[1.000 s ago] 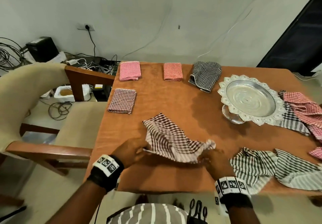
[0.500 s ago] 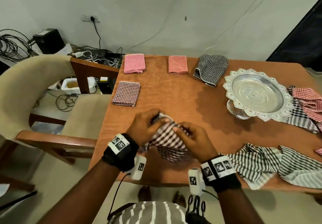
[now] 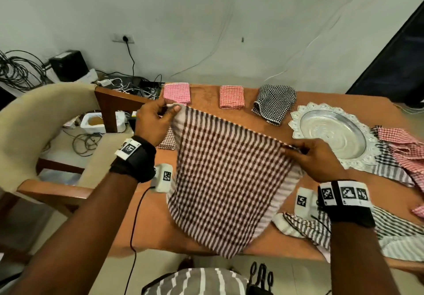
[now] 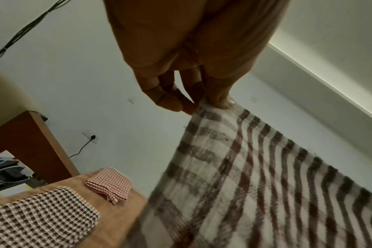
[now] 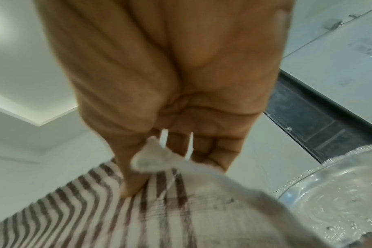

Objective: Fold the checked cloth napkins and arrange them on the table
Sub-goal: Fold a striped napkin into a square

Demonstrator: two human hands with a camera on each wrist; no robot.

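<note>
A brown-and-white checked napkin hangs spread out in the air above the near edge of the table. My left hand pinches its upper left corner between thumb and fingers; the left wrist view shows that pinch on the napkin. My right hand pinches the upper right corner, and in the right wrist view the napkin bunches between thumb and fingers. Folded napkins lie along the far edge: pink, orange-red, black-and-white. A folded brown one lies at the left, partly hidden.
A silver scalloped tray stands at the right. Unfolded red-checked and grey-striped napkins lie loose around and in front of it. A cushioned wooden chair stands left of the table, with cables and boxes on the floor behind.
The brown-and-white napkin was bunched on the table between both hands; now both hands have lifted it and drawn apart, so it hangs open from its two upper corners.
</note>
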